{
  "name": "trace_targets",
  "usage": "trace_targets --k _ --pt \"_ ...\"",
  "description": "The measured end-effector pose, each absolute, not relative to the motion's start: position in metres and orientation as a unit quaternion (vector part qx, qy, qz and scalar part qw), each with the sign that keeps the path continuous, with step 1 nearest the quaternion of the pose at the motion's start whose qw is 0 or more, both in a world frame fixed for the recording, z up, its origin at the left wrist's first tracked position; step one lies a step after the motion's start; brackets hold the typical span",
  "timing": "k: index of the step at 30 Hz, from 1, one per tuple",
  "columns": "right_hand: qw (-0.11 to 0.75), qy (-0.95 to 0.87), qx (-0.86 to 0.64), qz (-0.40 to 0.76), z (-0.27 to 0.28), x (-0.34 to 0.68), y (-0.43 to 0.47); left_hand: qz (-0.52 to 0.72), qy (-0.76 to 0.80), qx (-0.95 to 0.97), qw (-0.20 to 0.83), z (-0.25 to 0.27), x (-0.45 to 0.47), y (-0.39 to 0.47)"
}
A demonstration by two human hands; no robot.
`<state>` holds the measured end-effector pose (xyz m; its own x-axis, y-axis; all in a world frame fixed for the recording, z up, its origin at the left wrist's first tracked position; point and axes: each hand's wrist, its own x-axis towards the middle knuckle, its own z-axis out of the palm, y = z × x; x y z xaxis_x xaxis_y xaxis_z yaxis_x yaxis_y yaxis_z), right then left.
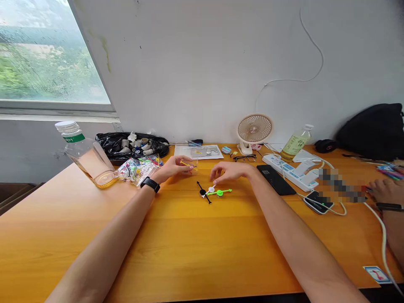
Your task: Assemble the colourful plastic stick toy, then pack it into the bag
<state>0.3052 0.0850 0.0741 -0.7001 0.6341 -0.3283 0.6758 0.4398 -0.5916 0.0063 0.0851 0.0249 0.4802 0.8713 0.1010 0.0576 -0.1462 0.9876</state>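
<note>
My left hand (174, 167), with a black watch on its wrist, rests on the orange table (189, 252) and holds a small clear plastic bag (190, 166) with a thin yellow piece in it. My right hand (227, 171) hovers just right of it, fingers curled and apart, holding nothing. Right below that hand lie small plastic parts: a black stick piece (203, 192), a white piece (211, 189) and a green piece (221, 192).
A clear bag of colourful parts (138, 169) and a tilted water bottle (86, 155) sit at the left. Further back are a black bag (132, 144), a small fan (254, 130), glasses (245, 158), a phone (275, 179) and a power strip (292, 171). Another person's hand (383, 190) is at the right edge.
</note>
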Motion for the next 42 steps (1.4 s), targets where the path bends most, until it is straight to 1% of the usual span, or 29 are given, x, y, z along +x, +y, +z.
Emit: trace_targets --k 3,8,11,15,23,30,35,40,42 --pt "0.031 0.862 0.359 -0.357 0.074 0.296 0.081 0.37 0.354 0.681 0.523 0.028 0.01 0.083" --pt "0.067 0.858 0.325 -0.393 0.07 0.285 0.078 0.333 0.373 0.685 0.529 0.03 0.012 0.084" --pt "0.056 0.851 0.336 -0.4 0.067 0.284 0.08 0.325 0.366 0.708 0.509 0.03 0.013 0.084" --pt "0.047 0.853 0.359 -0.376 0.065 0.287 0.082 0.308 0.374 0.705 0.518 0.029 0.013 0.084" --pt "0.044 0.854 0.397 -0.333 0.071 0.302 0.087 0.334 0.385 0.707 0.491 0.032 0.012 0.086" --pt "0.055 0.854 0.37 -0.361 0.07 0.301 0.086 0.329 0.396 0.722 0.462 0.022 0.013 0.091" --pt "0.073 0.848 0.419 -0.318 0.067 0.305 0.09 0.326 0.41 0.734 0.432 0.022 0.015 0.091" --pt "0.072 0.819 0.454 -0.343 0.072 0.312 0.088 0.32 0.423 0.733 0.427 0.024 0.015 0.09" --pt "0.08 0.825 0.468 -0.307 0.077 0.312 0.085 0.325 0.42 0.728 0.434 0.024 0.016 0.089"
